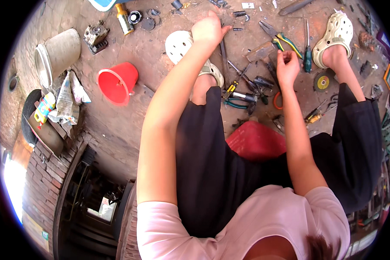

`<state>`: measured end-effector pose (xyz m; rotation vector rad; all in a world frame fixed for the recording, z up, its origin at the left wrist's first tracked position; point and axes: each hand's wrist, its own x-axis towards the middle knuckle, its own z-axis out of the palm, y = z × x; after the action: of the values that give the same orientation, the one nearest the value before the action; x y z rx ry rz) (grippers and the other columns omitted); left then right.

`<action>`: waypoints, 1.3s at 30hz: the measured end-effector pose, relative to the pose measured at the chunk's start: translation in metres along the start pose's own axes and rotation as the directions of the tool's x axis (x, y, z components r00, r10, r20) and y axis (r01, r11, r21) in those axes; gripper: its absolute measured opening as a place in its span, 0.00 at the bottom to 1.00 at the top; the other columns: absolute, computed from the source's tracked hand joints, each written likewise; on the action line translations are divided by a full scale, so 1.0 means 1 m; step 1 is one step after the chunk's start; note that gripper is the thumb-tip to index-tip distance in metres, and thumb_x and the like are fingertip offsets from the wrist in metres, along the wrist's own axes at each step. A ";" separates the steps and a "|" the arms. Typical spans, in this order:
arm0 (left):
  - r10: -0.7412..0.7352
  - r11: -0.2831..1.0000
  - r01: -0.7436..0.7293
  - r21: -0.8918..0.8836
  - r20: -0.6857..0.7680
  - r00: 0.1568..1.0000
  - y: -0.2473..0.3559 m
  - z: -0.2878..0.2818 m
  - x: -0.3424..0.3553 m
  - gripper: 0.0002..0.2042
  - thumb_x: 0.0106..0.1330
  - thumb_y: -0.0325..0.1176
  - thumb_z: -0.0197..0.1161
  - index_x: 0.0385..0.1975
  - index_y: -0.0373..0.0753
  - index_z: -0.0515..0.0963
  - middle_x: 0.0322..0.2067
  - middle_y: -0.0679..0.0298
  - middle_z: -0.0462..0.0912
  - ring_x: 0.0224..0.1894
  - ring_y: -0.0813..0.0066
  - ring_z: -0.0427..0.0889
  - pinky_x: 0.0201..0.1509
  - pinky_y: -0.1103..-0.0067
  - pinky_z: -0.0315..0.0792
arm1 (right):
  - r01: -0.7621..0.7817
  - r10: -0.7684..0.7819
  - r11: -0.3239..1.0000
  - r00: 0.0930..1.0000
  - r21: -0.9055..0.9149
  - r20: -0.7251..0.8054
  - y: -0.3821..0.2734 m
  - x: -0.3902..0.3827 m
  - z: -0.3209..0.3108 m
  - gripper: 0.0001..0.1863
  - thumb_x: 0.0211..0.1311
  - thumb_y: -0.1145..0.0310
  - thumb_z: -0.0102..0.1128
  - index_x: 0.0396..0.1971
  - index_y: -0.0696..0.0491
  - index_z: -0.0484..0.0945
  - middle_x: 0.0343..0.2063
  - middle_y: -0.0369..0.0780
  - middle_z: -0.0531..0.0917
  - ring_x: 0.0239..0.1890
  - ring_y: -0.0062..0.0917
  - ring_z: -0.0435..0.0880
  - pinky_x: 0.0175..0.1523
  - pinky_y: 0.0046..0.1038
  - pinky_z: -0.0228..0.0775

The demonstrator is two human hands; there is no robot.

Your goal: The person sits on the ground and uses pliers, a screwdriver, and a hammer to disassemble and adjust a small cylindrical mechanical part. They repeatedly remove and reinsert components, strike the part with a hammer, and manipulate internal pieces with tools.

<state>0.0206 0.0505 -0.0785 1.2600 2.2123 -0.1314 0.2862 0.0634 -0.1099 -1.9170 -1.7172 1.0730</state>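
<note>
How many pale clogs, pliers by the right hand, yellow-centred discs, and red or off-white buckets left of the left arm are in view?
Pale clogs: 2
Pliers by the right hand: 1
Yellow-centred disc: 1
Red bucket: 1
Off-white bucket: 1
Total: 6

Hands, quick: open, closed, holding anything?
Left hand: cannot be told; its grip is hidden.
Right hand: curled near the pliers; whether it holds anything cannot be told.
</note>
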 end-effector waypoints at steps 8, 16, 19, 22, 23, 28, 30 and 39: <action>-0.256 0.884 0.158 -0.439 -0.172 0.951 -0.016 0.016 0.006 0.23 0.48 0.42 0.70 0.36 0.31 0.72 0.30 0.50 0.83 0.36 0.55 0.83 0.41 0.68 0.76 | 0.200 -0.227 0.970 0.947 0.135 0.227 -0.057 -0.035 0.044 0.07 0.55 0.72 0.63 0.33 0.55 0.76 0.29 0.40 0.78 0.29 0.28 0.80 0.37 0.29 0.73; -0.034 -0.233 0.132 -0.963 0.144 0.989 -0.027 -0.022 -0.084 0.05 0.65 0.29 0.60 0.30 0.36 0.72 0.20 0.71 0.65 0.24 0.76 0.67 0.39 0.75 0.67 | 0.513 -0.531 0.844 0.762 0.155 0.369 -0.093 0.020 0.098 0.14 0.51 0.71 0.65 0.39 0.53 0.77 0.37 0.40 0.79 0.44 0.34 0.79 0.48 0.33 0.72; 0.140 -0.106 0.205 -0.973 0.190 0.972 -0.034 -0.027 -0.115 0.09 0.61 0.28 0.65 0.24 0.37 0.71 0.21 0.70 0.69 0.25 0.79 0.66 0.35 0.79 0.66 | 0.736 -0.683 0.667 0.543 0.116 0.489 -0.115 0.024 0.119 0.18 0.48 0.70 0.67 0.42 0.51 0.76 0.42 0.40 0.78 0.50 0.35 0.76 0.54 0.35 0.70; 0.274 0.078 0.133 -0.988 0.149 0.950 -0.024 -0.032 -0.129 0.14 0.56 0.24 0.69 0.17 0.38 0.68 0.20 0.71 0.70 0.26 0.84 0.66 0.31 0.83 0.62 | 0.842 -0.697 0.531 0.369 0.097 0.615 -0.123 0.027 0.138 0.20 0.45 0.72 0.68 0.43 0.51 0.76 0.44 0.39 0.77 0.52 0.35 0.75 0.57 0.35 0.69; 0.304 0.116 0.135 -0.984 0.164 0.938 -0.022 -0.032 -0.131 0.15 0.57 0.25 0.69 0.16 0.37 0.68 0.19 0.72 0.69 0.24 0.85 0.65 0.29 0.83 0.60 | 0.850 -0.692 0.520 0.359 0.088 0.626 -0.122 0.030 0.143 0.20 0.45 0.72 0.68 0.43 0.51 0.76 0.44 0.40 0.77 0.52 0.35 0.75 0.57 0.36 0.69; 0.288 0.106 0.164 -0.981 0.188 0.939 -0.019 -0.040 -0.132 0.16 0.60 0.27 0.68 0.16 0.37 0.67 0.19 0.74 0.67 0.23 0.87 0.62 0.26 0.84 0.58 | 0.905 -0.718 0.410 0.241 0.117 0.653 -0.121 0.043 0.154 0.19 0.45 0.75 0.65 0.42 0.51 0.77 0.41 0.38 0.77 0.51 0.34 0.75 0.58 0.35 0.68; 0.292 0.098 0.110 -0.989 0.134 0.947 -0.020 -0.035 -0.132 0.16 0.60 0.27 0.68 0.16 0.37 0.67 0.19 0.74 0.67 0.23 0.87 0.62 0.26 0.84 0.57 | 0.931 -0.746 0.350 0.209 0.105 0.632 -0.121 0.052 0.153 0.19 0.44 0.76 0.65 0.41 0.51 0.77 0.39 0.37 0.77 0.51 0.33 0.75 0.59 0.35 0.66; 0.268 0.174 0.140 -0.975 0.183 0.946 -0.012 -0.042 -0.132 0.17 0.61 0.27 0.67 0.15 0.37 0.66 0.18 0.73 0.67 0.23 0.88 0.61 0.25 0.84 0.57 | 0.923 -0.762 0.364 0.218 0.124 0.610 -0.124 0.058 0.136 0.19 0.47 0.73 0.66 0.42 0.51 0.77 0.42 0.37 0.78 0.51 0.33 0.74 0.58 0.35 0.66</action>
<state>0.0433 -0.0410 0.0243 0.4418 1.3305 0.9807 0.1014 0.1134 -0.1293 -0.2940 -2.8313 0.9556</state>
